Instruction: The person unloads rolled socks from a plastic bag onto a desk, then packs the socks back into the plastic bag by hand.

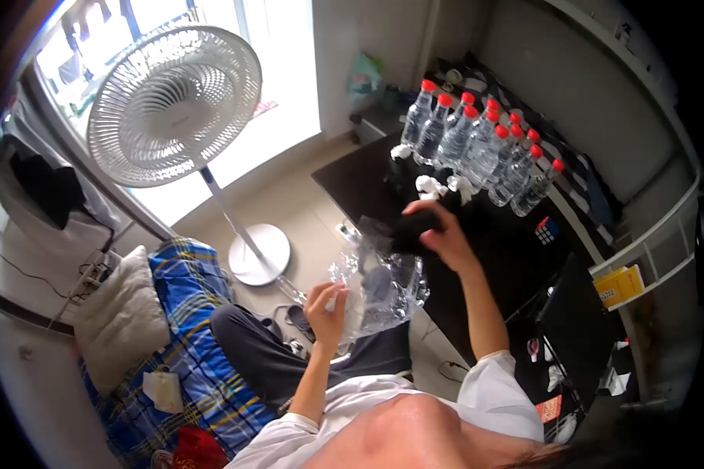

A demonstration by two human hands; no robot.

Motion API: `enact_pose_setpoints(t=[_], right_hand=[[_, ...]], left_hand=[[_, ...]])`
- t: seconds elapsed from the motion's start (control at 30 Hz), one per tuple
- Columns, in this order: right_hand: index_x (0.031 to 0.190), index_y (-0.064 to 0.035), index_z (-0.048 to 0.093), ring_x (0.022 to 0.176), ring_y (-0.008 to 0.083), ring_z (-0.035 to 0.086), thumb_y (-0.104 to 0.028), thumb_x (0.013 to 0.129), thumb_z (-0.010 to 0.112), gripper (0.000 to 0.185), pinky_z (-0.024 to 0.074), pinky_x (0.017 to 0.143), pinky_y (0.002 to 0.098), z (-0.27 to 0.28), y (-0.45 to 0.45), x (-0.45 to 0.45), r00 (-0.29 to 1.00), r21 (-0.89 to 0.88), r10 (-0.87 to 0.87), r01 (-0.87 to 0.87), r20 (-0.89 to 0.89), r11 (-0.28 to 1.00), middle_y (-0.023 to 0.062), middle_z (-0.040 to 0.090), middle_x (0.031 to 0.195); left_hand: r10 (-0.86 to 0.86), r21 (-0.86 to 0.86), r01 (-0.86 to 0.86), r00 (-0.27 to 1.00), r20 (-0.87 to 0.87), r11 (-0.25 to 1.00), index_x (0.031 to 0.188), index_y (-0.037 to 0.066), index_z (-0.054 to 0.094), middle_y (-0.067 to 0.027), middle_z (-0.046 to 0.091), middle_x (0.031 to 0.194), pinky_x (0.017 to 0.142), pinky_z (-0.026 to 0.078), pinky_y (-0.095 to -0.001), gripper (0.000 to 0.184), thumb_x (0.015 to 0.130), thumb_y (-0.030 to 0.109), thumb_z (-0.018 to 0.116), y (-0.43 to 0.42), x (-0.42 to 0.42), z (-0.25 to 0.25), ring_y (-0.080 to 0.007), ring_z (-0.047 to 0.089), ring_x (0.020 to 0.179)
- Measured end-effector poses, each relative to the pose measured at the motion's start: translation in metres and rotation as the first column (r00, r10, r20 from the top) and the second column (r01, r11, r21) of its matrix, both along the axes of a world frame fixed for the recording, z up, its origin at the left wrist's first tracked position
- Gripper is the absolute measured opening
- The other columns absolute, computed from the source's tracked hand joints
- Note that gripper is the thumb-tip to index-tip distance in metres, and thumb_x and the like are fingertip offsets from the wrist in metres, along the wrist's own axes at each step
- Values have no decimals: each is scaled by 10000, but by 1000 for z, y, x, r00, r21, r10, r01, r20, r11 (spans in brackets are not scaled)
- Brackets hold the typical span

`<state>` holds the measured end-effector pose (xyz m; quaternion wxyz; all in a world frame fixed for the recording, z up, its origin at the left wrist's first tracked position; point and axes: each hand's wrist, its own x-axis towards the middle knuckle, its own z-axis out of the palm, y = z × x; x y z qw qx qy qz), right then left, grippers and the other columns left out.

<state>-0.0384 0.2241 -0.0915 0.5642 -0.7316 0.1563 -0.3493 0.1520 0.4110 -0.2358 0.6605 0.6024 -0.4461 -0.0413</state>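
A dark desk (485,250) stands beside a bed with a blue plaid sheet (199,344), and a white fan (176,105) is by the bright window. The left hand (332,306) has its fingers closed on the edge of a clear plastic bag (387,293), which hangs over the person's lap near the desk edge. The right hand (443,238) is curled around a black item (416,230) at the mouth of the bag. Bottles with red caps (477,144) stand at the desk's far end, and 1 colorful cube (547,230) sits nearer the laptop (575,328).
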Motion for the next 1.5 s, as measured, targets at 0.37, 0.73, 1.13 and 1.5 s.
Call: enact_pose_setpoints(t=[0.37, 0.73, 1.13, 1.5], right_hand=[[1286, -170, 646, 1038, 282, 652, -250, 881, 786, 436, 537, 915, 394, -1, 37, 25, 788, -396, -50, -252, -614, 883, 95, 709, 1071], [1339, -167, 658, 1259, 330, 583, -171, 847, 794, 511, 506, 1036, 436, 3, -25, -22, 887, -468, -126, -110, -444, 877, 139, 579, 1408], [1289, -256, 650, 1278, 415, 556, -347, 746, 883, 598, 513, 1054, 520, -69, -102, -108, 83, -585, -613, 226, -785, 779, 117, 441, 1511], [1047, -85, 678, 1098, 308, 648, -276, 691, 930, 476, 518, 921, 392, 29, -3, -28, 796, -601, -430, 107, -426, 792, 107, 592, 1169]], left_hand=[[29, -24, -28, 999, 23, 999, 925, -11, 727, -131, 708, 892, 750, 520, -335, 43, 885, 7, 728, 9, -5, -6, -258, 674, 808], [53, -32, -53, 999, -8, 998, 913, -32, 703, -144, 711, 913, 745, 506, -329, 62, 912, 29, 695, 7, 11, -17, -248, 666, 812], [-29, 17, 30, 998, -59, 999, 919, -27, 680, -130, 708, 932, 770, 509, -310, 66, 927, 31, 709, 9, 6, -12, -217, 660, 840], [-116, 31, 115, 993, 8, 993, 935, -18, 696, -139, 702, 916, 741, 517, -321, 63, 878, -14, 722, 13, -3, -7, -246, 678, 827]])
